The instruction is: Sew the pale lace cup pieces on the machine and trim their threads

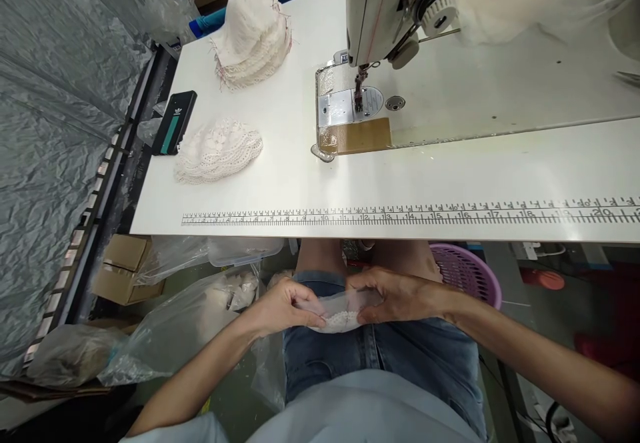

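Note:
Above my lap, my left hand [300, 306] and my right hand [383, 295] pinch the two sides of a small piece of sheer white fabric with a lace edge [343, 321]. The fabric stretches between my fingers, below the table's front edge. On the white table [280, 189], a stack of cream fabric pieces with frayed threads [255, 36] sits at the back left. A pile of white lace pieces [220, 153] lies nearer the front. To the right stands a sewing machine [377, 16], its presser foot [359, 96] over the metal plate.
A black phone-like case with a green stripe [174, 123] lies by the table's left edge. A printed ruler [400, 217] runs along the front. Pale sheer fabric [530, 3] is heaped behind the machine. Beneath are a purple basket [467, 269], plastic bags [175, 329] and a cardboard box [125, 269].

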The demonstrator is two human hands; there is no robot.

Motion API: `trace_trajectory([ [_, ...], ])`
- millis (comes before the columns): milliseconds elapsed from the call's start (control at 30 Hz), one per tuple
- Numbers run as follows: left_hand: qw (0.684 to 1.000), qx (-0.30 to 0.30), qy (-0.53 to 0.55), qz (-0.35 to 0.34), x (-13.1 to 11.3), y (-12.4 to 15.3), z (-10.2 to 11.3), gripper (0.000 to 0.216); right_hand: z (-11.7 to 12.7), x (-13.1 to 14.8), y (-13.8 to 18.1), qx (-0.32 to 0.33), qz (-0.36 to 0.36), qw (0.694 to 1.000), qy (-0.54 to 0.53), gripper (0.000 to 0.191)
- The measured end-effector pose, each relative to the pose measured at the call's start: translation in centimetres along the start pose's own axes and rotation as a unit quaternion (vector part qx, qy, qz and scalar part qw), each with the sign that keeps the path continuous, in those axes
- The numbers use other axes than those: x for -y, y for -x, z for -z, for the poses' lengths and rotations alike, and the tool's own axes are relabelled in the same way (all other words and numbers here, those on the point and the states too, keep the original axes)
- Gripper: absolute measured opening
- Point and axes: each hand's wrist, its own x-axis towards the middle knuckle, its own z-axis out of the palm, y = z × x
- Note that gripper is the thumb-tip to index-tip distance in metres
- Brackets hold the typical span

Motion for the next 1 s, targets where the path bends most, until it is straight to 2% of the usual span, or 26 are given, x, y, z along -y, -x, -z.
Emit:
trace_trajectory([
  [233,1.0,0.007,0.013,0.005,0.4,-0.1,-0.2,0.016,-0.1,0.4,0.7,-0.004,0.001,1.0,0.022,0.015],
  [433,1.0,-0.006,0.019,0.015,0.3,-0.1,-0.5,0.015,-0.6,-0.7,0.4,0.011,-0.006,0.998,-0.061,0.019],
  [767,1.0,0.001,0.024,-0.002,1.0,0.0,-0.4,0.015,-0.4,-1.4,0.3,-0.015,-0.001,0.997,-0.078,0.019],
  [1000,1.0,-0.013,0.016,-0.012,1.3,0.2,0.4,0.02,0.3,-1.7,1.8,-0.046,-0.038,0.994,-0.094,0.023],
])
